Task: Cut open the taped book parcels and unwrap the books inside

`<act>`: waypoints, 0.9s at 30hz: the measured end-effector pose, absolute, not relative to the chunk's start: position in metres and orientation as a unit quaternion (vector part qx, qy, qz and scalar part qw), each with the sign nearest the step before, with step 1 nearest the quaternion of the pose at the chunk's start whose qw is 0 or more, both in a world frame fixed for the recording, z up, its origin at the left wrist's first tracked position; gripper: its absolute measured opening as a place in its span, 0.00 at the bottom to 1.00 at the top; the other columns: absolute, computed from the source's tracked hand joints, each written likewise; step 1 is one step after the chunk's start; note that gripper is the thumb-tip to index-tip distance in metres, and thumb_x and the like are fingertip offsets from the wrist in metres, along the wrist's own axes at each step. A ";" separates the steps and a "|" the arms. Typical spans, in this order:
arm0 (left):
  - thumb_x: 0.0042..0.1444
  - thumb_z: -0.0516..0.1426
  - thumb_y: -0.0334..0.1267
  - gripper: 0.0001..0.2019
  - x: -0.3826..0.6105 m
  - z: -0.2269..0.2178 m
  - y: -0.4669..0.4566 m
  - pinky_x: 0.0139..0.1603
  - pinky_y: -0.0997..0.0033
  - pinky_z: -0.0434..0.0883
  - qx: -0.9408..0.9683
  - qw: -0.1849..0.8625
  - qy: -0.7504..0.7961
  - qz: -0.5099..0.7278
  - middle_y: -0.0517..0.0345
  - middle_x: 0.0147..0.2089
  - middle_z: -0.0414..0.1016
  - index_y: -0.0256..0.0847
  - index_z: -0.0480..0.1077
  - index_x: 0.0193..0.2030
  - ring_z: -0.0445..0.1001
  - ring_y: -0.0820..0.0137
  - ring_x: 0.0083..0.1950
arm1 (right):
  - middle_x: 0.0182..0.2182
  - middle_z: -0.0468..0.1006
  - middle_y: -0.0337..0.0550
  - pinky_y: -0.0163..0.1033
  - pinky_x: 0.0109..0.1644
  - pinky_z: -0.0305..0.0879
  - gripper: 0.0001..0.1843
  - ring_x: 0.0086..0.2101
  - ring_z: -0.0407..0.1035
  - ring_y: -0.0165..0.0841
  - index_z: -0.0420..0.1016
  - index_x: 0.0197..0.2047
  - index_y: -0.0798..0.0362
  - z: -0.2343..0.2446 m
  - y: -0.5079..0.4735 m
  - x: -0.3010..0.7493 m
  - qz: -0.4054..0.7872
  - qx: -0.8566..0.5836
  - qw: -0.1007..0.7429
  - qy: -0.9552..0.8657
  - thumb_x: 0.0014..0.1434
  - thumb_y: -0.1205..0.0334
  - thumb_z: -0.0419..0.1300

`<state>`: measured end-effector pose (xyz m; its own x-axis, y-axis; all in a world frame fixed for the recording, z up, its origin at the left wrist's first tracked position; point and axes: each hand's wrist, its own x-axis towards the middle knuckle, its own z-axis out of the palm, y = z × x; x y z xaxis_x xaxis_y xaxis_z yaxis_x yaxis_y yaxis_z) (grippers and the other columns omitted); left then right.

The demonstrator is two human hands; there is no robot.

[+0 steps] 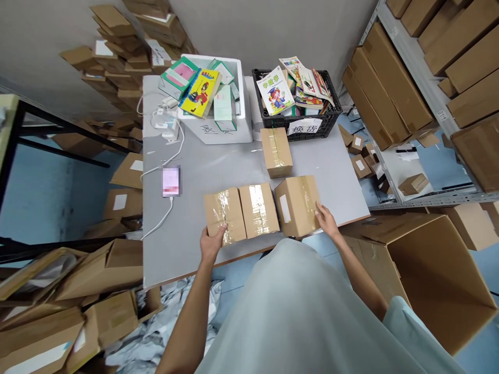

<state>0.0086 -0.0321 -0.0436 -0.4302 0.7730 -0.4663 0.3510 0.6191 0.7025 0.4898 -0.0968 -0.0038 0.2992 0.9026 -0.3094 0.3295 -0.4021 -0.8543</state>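
Note:
Three taped cardboard boxes stand in a row at the near edge of the grey table (187,244). My left hand (212,240) grips the near corner of the left box (224,214). The middle box (258,209) touches it. My right hand (325,219) presses against the right side of the right box (297,205), fingers curled on its edge. A fourth taped box (276,151) lies alone further back on the table.
A white foam bin (230,127) and a black crate (312,127) hold books at the table's back. A phone (170,181) on a white cable lies at the left. A large open carton (436,280) stands at the right. Shelves and piles of cartons surround the table.

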 end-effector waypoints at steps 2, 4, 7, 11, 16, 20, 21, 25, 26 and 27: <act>0.58 0.68 0.58 0.37 0.012 -0.043 -0.034 0.72 0.49 0.76 0.360 0.391 0.804 0.269 0.37 0.65 0.82 0.34 0.74 0.66 0.81 0.48 0.65 | 0.82 0.57 0.53 0.65 0.85 0.32 0.52 0.82 0.40 0.57 0.71 0.78 0.45 -0.001 -0.092 0.458 0.402 -0.746 0.308 -0.433 0.60 0.25 0.68; 0.59 0.68 0.58 0.36 0.015 -0.039 -0.035 0.72 0.49 0.76 0.364 0.379 0.806 0.271 0.39 0.64 0.83 0.35 0.74 0.66 0.82 0.49 0.65 | 0.85 0.41 0.57 0.70 0.83 0.21 0.66 0.83 0.24 0.61 0.58 0.84 0.51 0.003 -0.084 0.420 0.383 -0.772 0.268 -0.432 0.54 0.26 0.74; 0.60 0.68 0.55 0.34 0.019 -0.033 -0.036 0.72 0.48 0.76 0.367 0.367 0.812 0.265 0.39 0.63 0.83 0.35 0.74 0.66 0.82 0.49 0.64 | 0.84 0.28 0.74 0.77 0.80 0.24 0.80 0.81 0.17 0.67 0.39 0.86 0.66 0.014 -0.071 0.372 0.321 -0.814 0.123 -0.468 0.52 0.25 0.74; 0.63 0.65 0.57 0.34 0.018 -0.028 -0.037 0.73 0.43 0.73 0.406 0.334 0.818 0.232 0.37 0.66 0.81 0.35 0.73 0.68 0.79 0.44 0.67 | 0.83 0.27 0.80 0.73 0.81 0.30 0.73 0.82 0.23 0.67 0.36 0.85 0.72 0.028 -0.063 0.349 0.275 -0.827 0.027 -0.490 0.61 0.32 0.69; 0.70 0.59 0.53 0.41 0.048 -0.011 -0.043 0.80 0.32 0.60 0.514 0.207 0.797 0.241 0.21 0.80 0.61 0.26 0.57 0.80 0.60 0.36 0.82 | 0.83 0.27 0.78 0.73 0.81 0.27 0.71 0.82 0.22 0.66 0.36 0.85 0.75 0.026 -0.068 0.356 0.260 -0.818 0.041 -0.512 0.65 0.28 0.62; 0.76 0.51 0.54 0.30 0.133 0.009 -0.053 0.79 0.46 0.65 0.605 0.321 0.675 0.275 0.37 0.79 0.68 0.40 0.66 0.77 0.65 0.48 0.81 | 0.83 0.32 0.78 0.74 0.81 0.33 0.70 0.82 0.26 0.67 0.39 0.85 0.73 0.019 -0.073 0.367 0.269 -0.811 0.077 -0.514 0.64 0.26 0.62; 0.76 0.52 0.55 0.29 0.158 0.011 -0.055 0.77 0.47 0.68 0.609 0.380 0.646 0.259 0.38 0.75 0.73 0.42 0.68 0.76 0.71 0.48 0.77 | 0.83 0.34 0.77 0.74 0.81 0.36 0.68 0.82 0.29 0.67 0.42 0.85 0.71 0.017 -0.075 0.373 0.273 -0.808 0.094 -0.514 0.64 0.28 0.63; 0.71 0.58 0.56 0.29 0.229 0.015 -0.059 0.72 0.47 0.72 0.610 0.489 0.592 0.198 0.37 0.67 0.80 0.42 0.72 0.71 0.78 0.46 0.70 | 0.80 0.54 0.75 0.66 0.79 0.56 0.58 0.78 0.53 0.64 0.52 0.83 0.66 0.002 -0.082 0.407 0.305 -0.802 0.197 -0.475 0.65 0.37 0.64; 0.69 0.59 0.55 0.30 0.238 0.016 -0.059 0.72 0.47 0.72 0.604 0.505 0.589 0.183 0.38 0.69 0.80 0.43 0.71 0.73 0.77 0.47 0.71 | 0.78 0.61 0.73 0.63 0.77 0.61 0.56 0.76 0.59 0.62 0.53 0.83 0.65 -0.002 -0.084 0.417 0.316 -0.803 0.226 -0.451 0.65 0.38 0.63; 0.68 0.60 0.53 0.32 0.244 0.017 -0.058 0.72 0.49 0.72 0.598 0.519 0.588 0.169 0.39 0.70 0.78 0.45 0.69 0.75 0.76 0.48 0.73 | 0.76 0.66 0.71 0.61 0.76 0.64 0.54 0.74 0.64 0.60 0.55 0.82 0.64 -0.006 -0.087 0.427 0.325 -0.803 0.252 -0.430 0.65 0.40 0.63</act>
<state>0.2442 -0.0584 0.0173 0.2527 0.8772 -0.4083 0.5274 0.2289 0.8182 0.4266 -0.0867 -0.0062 0.4179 0.8556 -0.3054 0.5273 -0.5022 -0.6854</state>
